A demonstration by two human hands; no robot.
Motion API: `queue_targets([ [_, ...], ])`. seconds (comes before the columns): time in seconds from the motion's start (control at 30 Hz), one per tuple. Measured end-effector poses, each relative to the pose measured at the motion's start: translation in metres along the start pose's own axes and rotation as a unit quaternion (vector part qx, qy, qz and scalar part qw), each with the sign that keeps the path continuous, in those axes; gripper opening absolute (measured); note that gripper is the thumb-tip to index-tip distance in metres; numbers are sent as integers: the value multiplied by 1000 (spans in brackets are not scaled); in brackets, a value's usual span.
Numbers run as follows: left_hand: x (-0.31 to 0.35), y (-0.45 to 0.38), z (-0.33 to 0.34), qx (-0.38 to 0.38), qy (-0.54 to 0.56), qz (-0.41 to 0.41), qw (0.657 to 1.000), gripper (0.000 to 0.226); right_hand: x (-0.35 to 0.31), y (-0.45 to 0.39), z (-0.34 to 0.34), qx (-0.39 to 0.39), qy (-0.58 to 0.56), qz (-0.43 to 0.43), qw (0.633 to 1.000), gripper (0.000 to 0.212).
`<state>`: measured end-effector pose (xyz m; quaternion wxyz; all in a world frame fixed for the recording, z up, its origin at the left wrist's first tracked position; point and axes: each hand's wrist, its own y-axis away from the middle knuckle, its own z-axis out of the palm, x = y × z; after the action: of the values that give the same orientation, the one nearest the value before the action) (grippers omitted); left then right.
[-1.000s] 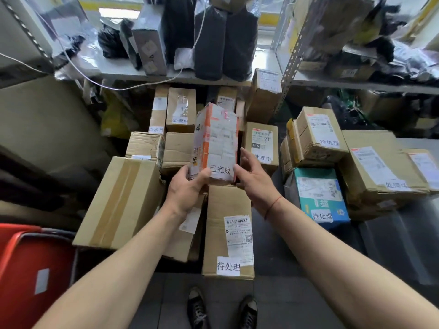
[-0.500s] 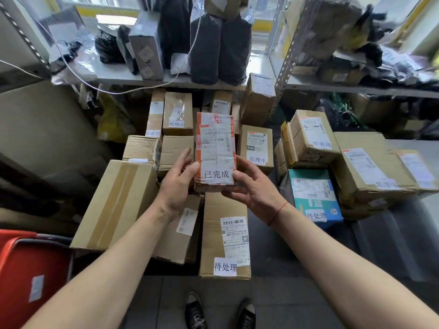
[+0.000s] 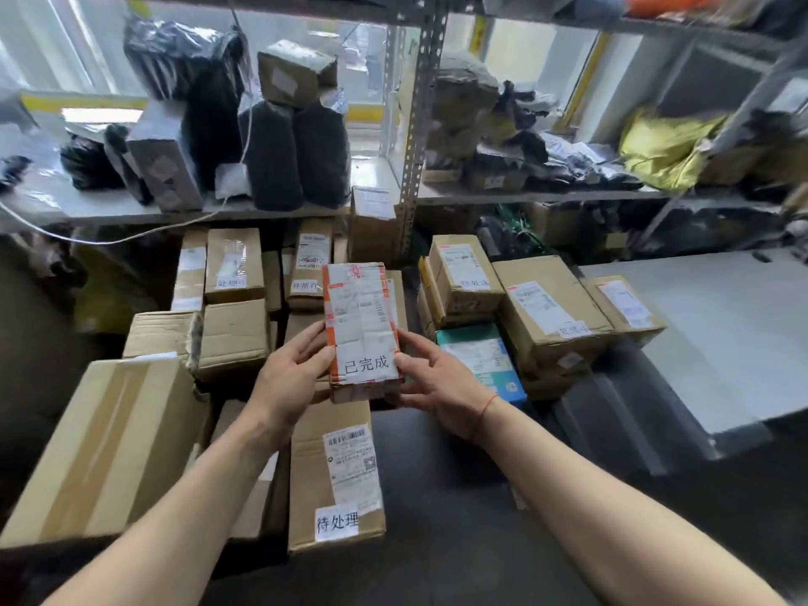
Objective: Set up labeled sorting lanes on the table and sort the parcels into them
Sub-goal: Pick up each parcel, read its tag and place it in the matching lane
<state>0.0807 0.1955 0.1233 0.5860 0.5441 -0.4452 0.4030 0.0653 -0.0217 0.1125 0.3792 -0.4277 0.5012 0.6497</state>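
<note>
I hold a small parcel (image 3: 361, 325) wrapped in clear and orange tape, with a white shipping label and a tag reading 已完成 at its near end. My left hand (image 3: 288, 382) grips its left edge and my right hand (image 3: 430, 387) grips its lower right corner. The parcel hangs face up, above a heap of brown cardboard boxes. Right below it lies a long box (image 3: 334, 474) tagged 待处理. To the right sit a teal box (image 3: 483, 360) and a brown box (image 3: 551, 317) with a white tag.
A large plain carton (image 3: 109, 443) lies at the left. More tagged boxes (image 3: 234, 264) stand at the back under a metal shelf (image 3: 411, 137) loaded with black bags and parcels. A grey table surface (image 3: 717, 338) extends to the right.
The parcel went from upright to lying flatter and lower, with its label facing me. The view has shifted up and right, so the shelf and the grey table show more.
</note>
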Motion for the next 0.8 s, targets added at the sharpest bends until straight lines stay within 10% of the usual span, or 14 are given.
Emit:
queue_targets([
  [0.4, -1, 44, 169, 66, 22, 10, 998, 46, 3, 69, -157, -30, 36, -22, 999, 57],
  [0.8, 39, 43, 282, -49, -11, 95, 994, 53, -35, 136, -269, 28, 39, -97, 994, 67],
])
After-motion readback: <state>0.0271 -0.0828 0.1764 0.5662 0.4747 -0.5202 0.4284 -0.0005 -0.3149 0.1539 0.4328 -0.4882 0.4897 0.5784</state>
